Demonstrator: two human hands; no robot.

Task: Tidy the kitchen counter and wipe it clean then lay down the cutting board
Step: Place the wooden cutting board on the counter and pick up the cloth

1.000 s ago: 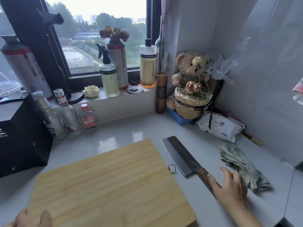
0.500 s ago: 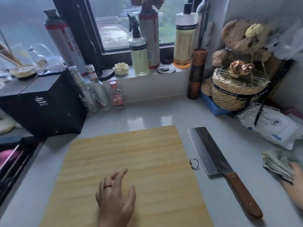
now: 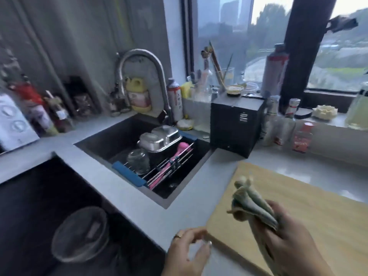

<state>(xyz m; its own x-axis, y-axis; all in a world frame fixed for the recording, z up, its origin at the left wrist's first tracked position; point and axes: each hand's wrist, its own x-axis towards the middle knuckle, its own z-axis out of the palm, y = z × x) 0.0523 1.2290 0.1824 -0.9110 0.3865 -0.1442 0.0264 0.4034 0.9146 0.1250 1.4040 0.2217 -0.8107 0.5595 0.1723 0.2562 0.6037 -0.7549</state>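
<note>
My right hand has its fingers closed round the bunched cloth, held above the board. The board lies flat on the counter, right of the sink. My left hand rests loosely curled, empty, at the board's near corner.

A pale wooden grain is shown by the cutting board; the cloth is grey-green, the counter light grey, the box black.
</note>
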